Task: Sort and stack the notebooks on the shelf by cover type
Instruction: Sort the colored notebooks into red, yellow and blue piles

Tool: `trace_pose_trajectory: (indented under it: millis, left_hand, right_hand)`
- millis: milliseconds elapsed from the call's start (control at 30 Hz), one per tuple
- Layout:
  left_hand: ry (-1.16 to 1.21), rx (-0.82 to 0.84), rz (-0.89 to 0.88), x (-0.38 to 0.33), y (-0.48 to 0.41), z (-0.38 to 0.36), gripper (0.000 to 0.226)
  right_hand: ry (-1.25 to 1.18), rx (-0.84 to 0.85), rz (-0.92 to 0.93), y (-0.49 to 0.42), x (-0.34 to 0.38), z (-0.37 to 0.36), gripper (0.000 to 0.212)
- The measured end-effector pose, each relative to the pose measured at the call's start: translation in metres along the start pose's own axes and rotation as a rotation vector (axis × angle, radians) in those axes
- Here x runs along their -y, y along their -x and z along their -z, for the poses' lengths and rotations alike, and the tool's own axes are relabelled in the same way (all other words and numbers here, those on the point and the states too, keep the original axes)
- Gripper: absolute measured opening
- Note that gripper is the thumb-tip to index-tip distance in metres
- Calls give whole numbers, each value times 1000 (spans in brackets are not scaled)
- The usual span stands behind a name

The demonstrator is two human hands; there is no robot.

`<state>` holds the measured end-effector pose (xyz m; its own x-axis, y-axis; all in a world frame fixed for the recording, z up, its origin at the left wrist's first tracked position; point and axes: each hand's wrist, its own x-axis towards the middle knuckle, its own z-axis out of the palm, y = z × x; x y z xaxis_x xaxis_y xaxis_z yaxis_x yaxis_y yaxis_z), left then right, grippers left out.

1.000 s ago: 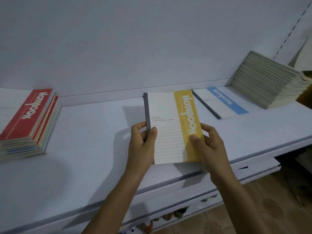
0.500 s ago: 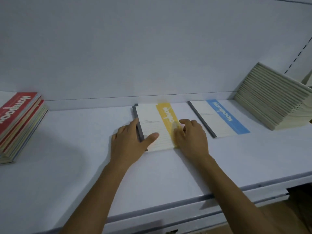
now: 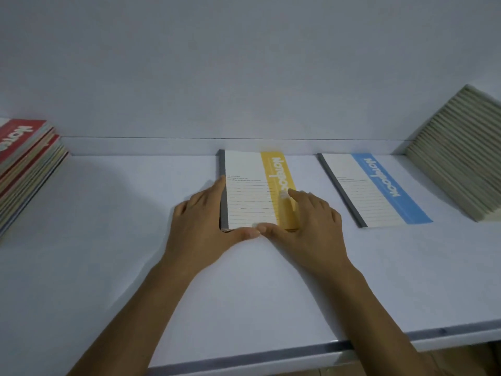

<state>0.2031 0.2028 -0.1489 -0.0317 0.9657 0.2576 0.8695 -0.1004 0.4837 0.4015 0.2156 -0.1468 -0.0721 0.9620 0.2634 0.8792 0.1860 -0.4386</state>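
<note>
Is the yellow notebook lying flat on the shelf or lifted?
Flat. The yellow notebook lies cover-up on the shelf, left hand and right hand touching it.

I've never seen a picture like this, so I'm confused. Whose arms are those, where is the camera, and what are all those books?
No machine here: those are a person's two arms. The camera sits on their head, looking down at the hands. On the white shelf a yellow-striped notebook lies flat. The left hand touches its grey spine side; the right hand rests fingers on the yellow stripe. Nothing is lifted. To its right lies a blue-striped notebook. Far left is a pile with a red cover on top; far right, a leaning stack of notebooks.
</note>
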Motion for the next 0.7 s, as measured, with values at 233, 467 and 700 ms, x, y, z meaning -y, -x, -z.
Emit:
trace_pose_trajectory:
  millis: [233,467,700]
  left_hand:
    - [2,-20,-31,-1,0,1,109]
    - [-103,65,3,-1,1,-2,123]
    - [111,54,24,-7,4,9,87]
  right_hand:
    - [-93,-5,22,-3,-5,-2,98]
    - [-55,47,20,-2,-1,2,89]
    - [-250,119,-80,2,13,26,53]
